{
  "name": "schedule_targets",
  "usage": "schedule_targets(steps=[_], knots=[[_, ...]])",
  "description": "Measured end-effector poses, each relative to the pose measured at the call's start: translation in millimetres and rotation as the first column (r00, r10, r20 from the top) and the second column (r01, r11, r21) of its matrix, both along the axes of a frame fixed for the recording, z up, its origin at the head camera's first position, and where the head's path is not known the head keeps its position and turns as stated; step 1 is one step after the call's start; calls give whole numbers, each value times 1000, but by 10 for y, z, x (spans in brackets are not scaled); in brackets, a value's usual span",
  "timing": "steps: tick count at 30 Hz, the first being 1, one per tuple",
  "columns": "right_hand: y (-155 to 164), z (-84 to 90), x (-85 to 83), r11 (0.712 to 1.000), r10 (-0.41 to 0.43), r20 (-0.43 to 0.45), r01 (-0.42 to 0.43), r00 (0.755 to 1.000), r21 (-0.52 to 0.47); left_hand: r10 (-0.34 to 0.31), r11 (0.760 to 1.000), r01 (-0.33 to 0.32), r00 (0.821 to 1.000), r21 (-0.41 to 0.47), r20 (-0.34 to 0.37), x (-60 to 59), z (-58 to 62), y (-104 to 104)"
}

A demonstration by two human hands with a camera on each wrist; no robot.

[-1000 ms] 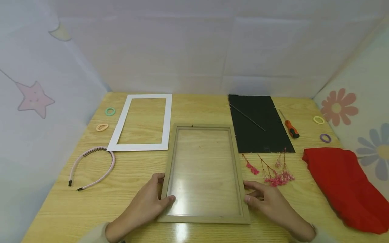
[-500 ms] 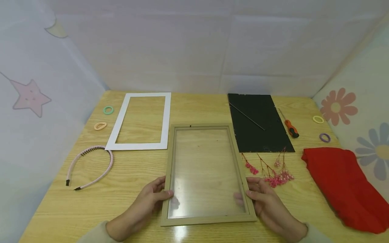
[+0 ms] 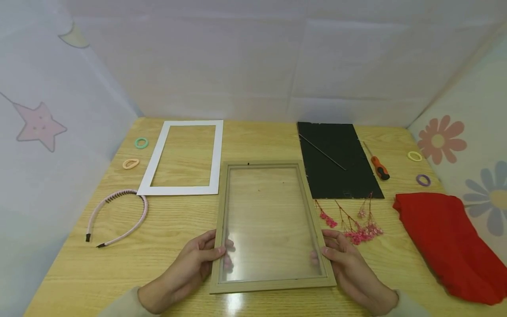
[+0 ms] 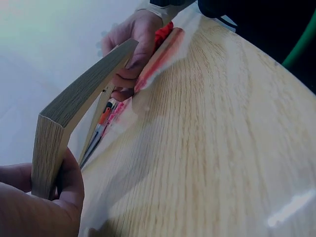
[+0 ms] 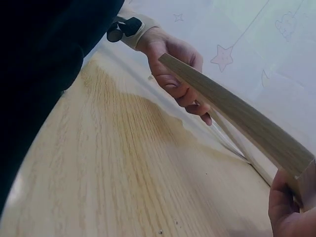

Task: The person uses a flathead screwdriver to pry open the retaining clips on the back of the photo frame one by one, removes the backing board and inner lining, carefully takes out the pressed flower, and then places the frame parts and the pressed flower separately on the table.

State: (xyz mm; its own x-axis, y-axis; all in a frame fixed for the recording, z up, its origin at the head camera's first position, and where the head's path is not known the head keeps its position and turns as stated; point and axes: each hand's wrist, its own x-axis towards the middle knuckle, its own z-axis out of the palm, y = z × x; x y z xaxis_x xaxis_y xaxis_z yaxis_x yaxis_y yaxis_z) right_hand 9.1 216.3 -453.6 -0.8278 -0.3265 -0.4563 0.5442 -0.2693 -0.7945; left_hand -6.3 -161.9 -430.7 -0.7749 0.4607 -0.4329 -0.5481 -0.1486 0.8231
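A light wooden picture frame (image 3: 273, 286) with a clear pane (image 3: 269, 220) is held between both hands. My left hand (image 3: 192, 264) grips its left side near the lower corner, thumb on top and fingertips showing through the pane from beneath. On the opposite side my right hand (image 3: 350, 268) grips it the same way. Both wrist views show the near edge of the frame raised above the table, the frame sloping down toward its far end. Beyond it to the left lies a white mat board (image 3: 178, 190); to the right lies a black backing board (image 3: 336, 158).
Pink dried flower sprigs (image 3: 362, 232) lie right of the frame, beside a red cloth (image 3: 447, 242). A thin metal rod (image 3: 322, 152) rests on the black board, with an orange-handled screwdriver (image 3: 380, 168) alongside. A pink headband (image 3: 144, 211) and several coloured rings lie toward the table's sides.
Both hands have taken a firmer grip round the sides of the frame, and its near edge has come up off the table. Over the last half second it has hardly moved.
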Motion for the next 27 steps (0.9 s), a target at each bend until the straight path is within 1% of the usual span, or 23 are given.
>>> schedule_targets(steps=[3, 6, 9, 13, 16, 18, 20, 21, 23, 24, 25, 27], knots=[[-17, -9, 9, 1000, -22, -4, 22, 1000, -6, -6, 999, 5, 1000, 51, 11, 5, -9, 3], [-55, -7, 22, 997, -62, -24, 63, 998, 36, -4, 998, 4, 1000, 59, 11, 6, -16, -6], [-103, 17, 37, 985, -102, -56, 108, 993, 131, -11, 999, 11, 1000, 53, 6, 5, -23, -28], [-167, 74, 58, 947, -149, -122, 177, 981, 269, -20, 999, 21, 1000, 35, -5, 11, -41, -54], [-194, 111, 68, 926, -143, -188, 198, 972, 321, -18, 1000, 18, 1000, 8, -14, 21, -64, -62], [-186, 132, 68, 927, -110, -226, 182, 968, 327, -15, 1000, 15, 1000, -14, -26, 29, -82, -63], [-154, 146, 65, 948, -53, -254, 128, 966, 290, -16, 999, 14, 999, -32, -49, 33, -99, -59], [-133, 149, 61, 963, -22, -270, 92, 963, 252, -19, 999, 16, 998, -45, -67, 35, -104, -57], [-97, 148, 44, 990, 41, -323, 6, 945, 143, -26, 997, 18, 994, -76, -106, 35, -107, -55], [-83, 143, 34, 996, 62, -343, -38, 937, 75, -31, 995, 19, 991, -95, -127, 33, -106, -53], [-76, 137, 22, 996, 79, -369, -85, 926, 0, -35, 993, 19, 989, -118, -143, 30, -103, -52], [-81, 123, -3, 982, 99, -404, -155, 909, -107, -63, 977, 21, 979, -213, -194, 17, -91, -55]])
